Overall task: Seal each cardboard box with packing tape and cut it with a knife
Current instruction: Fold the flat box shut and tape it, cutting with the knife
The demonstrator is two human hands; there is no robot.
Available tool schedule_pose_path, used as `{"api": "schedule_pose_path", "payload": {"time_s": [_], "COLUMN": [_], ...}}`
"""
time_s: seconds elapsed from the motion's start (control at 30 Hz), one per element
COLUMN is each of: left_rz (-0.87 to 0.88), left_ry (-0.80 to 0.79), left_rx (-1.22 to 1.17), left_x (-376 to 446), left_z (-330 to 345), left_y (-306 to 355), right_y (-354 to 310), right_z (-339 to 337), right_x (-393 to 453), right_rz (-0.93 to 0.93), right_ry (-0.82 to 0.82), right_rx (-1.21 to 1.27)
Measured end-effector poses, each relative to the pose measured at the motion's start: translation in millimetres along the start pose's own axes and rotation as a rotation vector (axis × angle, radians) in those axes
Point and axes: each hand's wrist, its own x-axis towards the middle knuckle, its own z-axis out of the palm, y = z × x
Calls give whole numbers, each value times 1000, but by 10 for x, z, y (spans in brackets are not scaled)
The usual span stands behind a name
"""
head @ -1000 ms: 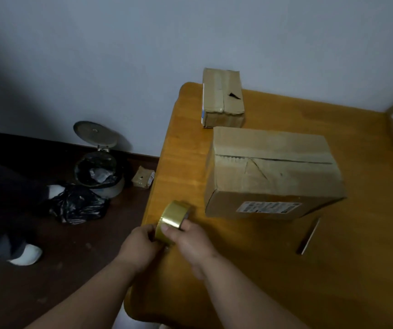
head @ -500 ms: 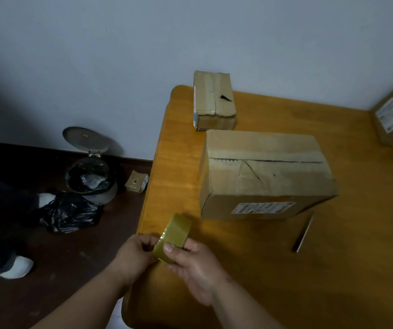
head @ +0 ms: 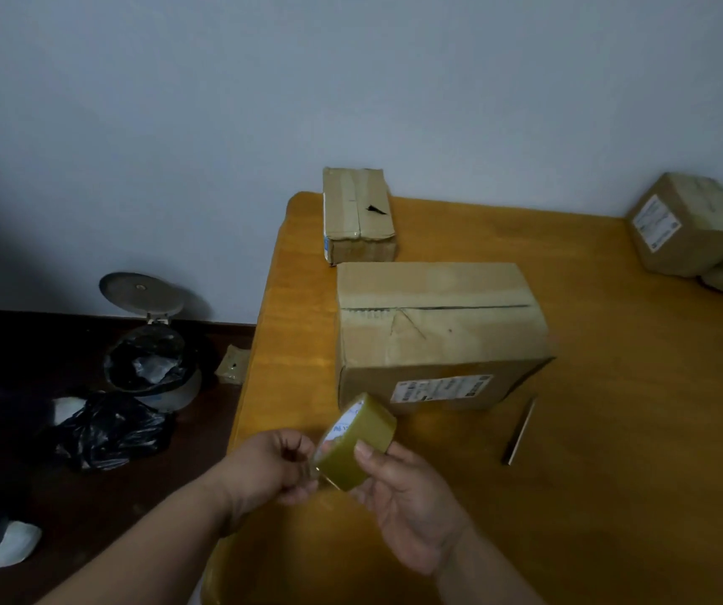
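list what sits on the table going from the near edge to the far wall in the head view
roll of packing tape held over the near edge by the left hand and right hand → knife → large cardboard box → small taped box by the wall

place: home room | cues: wooden table point(head: 612, 430), pedal bin point(head: 150, 369), bare wall point(head: 351, 80), dark floor point(head: 89, 508)
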Motion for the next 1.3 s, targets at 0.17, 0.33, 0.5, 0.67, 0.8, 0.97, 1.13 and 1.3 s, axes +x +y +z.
{"api": "schedule_pose_path", "payload": {"time_s": [0.17, 0.33, 0.5, 0.67, 0.8, 0.97, 1.13, 1.3], "left_rz": [-90, -127, -205, -137, -144, -149, -145, -176], "left_ry": [-42, -120, -259, -222, -179, -156, -157, -117], "left_rx": [-9, 133, 81, 224, 103, -27, -46, 49], "left_x": [34, 0, -107, -151, -166, -152, -160, -111], "left_z": [361, 661, 759, 791, 817, 751, 616, 578], "left_y": [259, 459, 607, 745, 770, 792, 837, 716], "right_y": [103, 62, -61, -181, -378, -350, -200, -316], "right_z": [-132, -387, -905, -1074, -1142, -1173, -1402, -1392], "right_x": [-238, -402, -474, -486, -462, -477, -405, -369], "right_rz": [-134, -186, -130, -66, -108, -190, -354, -345], "right_ry": [189, 381, 690, 461, 371, 397, 578, 500], "right_rx": [-73, 32, -132, 224, 524, -2, -1025, 4]}}
